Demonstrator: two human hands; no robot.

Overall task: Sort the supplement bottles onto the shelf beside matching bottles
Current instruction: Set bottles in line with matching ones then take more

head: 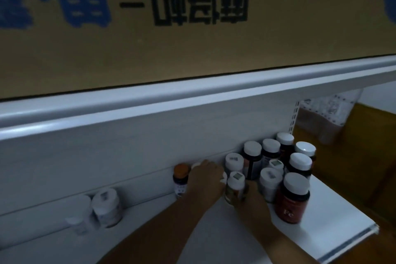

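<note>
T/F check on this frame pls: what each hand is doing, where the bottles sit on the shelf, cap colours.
1. The right hand grips a white-capped bottle. True.
2. The orange-capped bottle stands right of the cluster. False: it stands left of it, by the left hand.
3. The red Fe bottle lies on its side. False: it stands upright.
4. A cardboard box sits on the upper shelf. True.

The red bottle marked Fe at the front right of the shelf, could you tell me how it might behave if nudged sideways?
The red bottle stands upright, tall for its base, so a push near its white cap would probably tip it; pushed low, it would likely slide on the smooth white shelf. It sits near the shelf's front edge, so a fall seems possible.
</note>
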